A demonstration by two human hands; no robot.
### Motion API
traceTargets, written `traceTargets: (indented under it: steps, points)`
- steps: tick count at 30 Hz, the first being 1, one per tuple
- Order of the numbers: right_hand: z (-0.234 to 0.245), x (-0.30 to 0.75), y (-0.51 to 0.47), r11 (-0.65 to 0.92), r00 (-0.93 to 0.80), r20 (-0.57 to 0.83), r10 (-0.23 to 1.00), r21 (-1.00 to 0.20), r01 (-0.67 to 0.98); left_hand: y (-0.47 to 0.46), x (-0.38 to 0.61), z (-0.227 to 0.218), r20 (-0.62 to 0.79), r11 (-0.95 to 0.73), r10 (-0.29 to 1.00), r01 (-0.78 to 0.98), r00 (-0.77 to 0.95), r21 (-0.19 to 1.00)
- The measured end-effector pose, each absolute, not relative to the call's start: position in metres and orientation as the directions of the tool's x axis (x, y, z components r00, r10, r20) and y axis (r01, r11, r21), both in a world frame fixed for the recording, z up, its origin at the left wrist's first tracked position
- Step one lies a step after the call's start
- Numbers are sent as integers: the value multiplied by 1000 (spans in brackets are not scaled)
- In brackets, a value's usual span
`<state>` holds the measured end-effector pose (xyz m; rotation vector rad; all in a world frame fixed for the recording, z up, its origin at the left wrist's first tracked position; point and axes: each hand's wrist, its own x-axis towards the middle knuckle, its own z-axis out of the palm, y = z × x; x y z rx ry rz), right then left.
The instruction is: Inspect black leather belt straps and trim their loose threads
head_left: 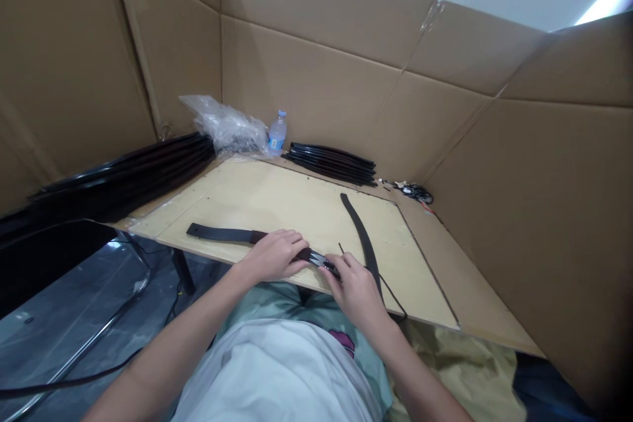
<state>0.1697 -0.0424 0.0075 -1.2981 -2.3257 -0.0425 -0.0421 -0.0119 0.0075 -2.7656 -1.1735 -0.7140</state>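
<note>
Your board [287, 201]: pale
Walls [321, 72]: cardboard
Bottle label [275, 143]: unreadable
Left hand [279, 256]: fingers curled round strip [217, 233]
Right hand [357, 283]: pinching black-silver piece [317, 259]

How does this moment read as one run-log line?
left hand: holding dark strip; right hand: gripping small unclear object; second strip: on table; bottle: upright

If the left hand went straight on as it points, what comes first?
The left hand would likely meet the small silver-and-black piece first, then the right hand; depth is unclear.
</note>
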Motion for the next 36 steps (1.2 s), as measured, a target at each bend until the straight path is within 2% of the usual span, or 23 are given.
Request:
traceTargets:
  steps: [14, 26, 36]
  points:
    - [4, 171, -41, 523, -408, 405, 818, -227, 822, -12, -43, 8, 403, -707, 678, 695, 615, 131]
    - [3, 168, -31, 522, -366, 427, 827, -341, 782, -11, -42, 8, 413, -706, 677, 696, 610, 130]
    - [10, 172, -19, 649, -519, 432, 738, -243, 721, -13, -40, 8, 418, -692, 691, 706, 590, 147]
